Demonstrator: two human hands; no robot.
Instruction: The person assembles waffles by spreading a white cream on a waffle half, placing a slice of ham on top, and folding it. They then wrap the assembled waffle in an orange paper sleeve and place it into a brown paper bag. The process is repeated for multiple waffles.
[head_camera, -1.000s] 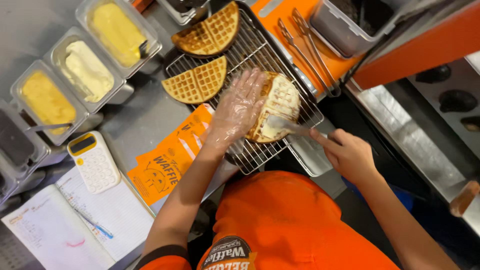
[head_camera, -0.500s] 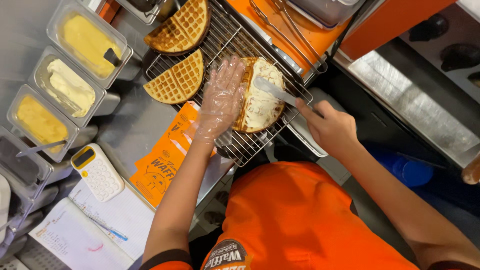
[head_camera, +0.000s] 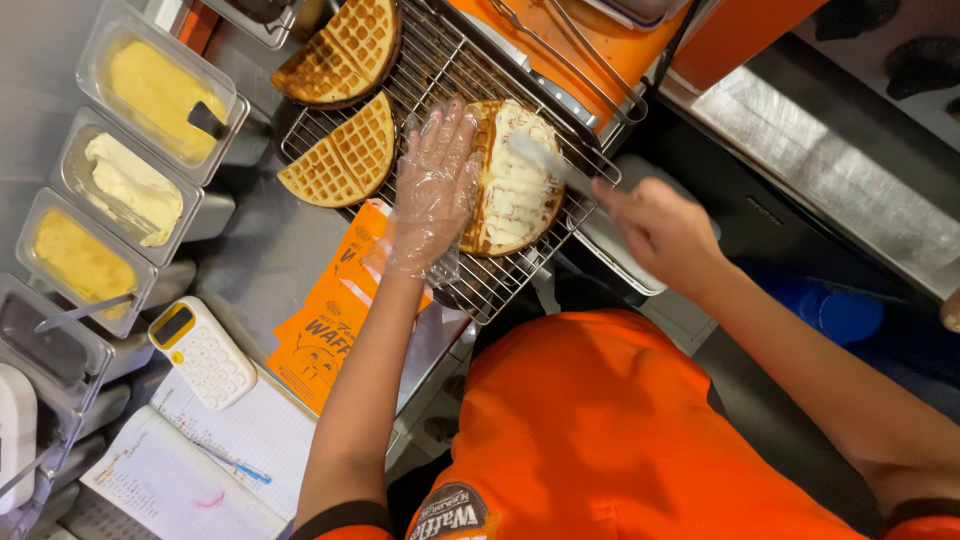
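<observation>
My left hand (head_camera: 432, 190), in a clear plastic glove, lies flat on the left edge of a half waffle (head_camera: 515, 185) covered with white cream, on a wire rack (head_camera: 500, 285). My right hand (head_camera: 662, 232) grips a spreading knife (head_camera: 545, 160) whose blade rests on the cream. Two plain half waffles (head_camera: 342, 155) (head_camera: 342, 55) lie on the rack to the left.
Metal tubs of yellow filling (head_camera: 150, 85), white cream (head_camera: 130, 185) and another yellow filling (head_camera: 80, 260) line the left. Orange paper sleeves (head_camera: 325, 320), a calculator (head_camera: 205, 352) and an open notebook (head_camera: 190, 465) lie on the counter. Tongs (head_camera: 560, 55) rest on an orange tray beyond the rack.
The knife blade has slid across the cream on the waffle. My left hand has stayed pressed on the waffle's edge; the view has shifted slightly.
</observation>
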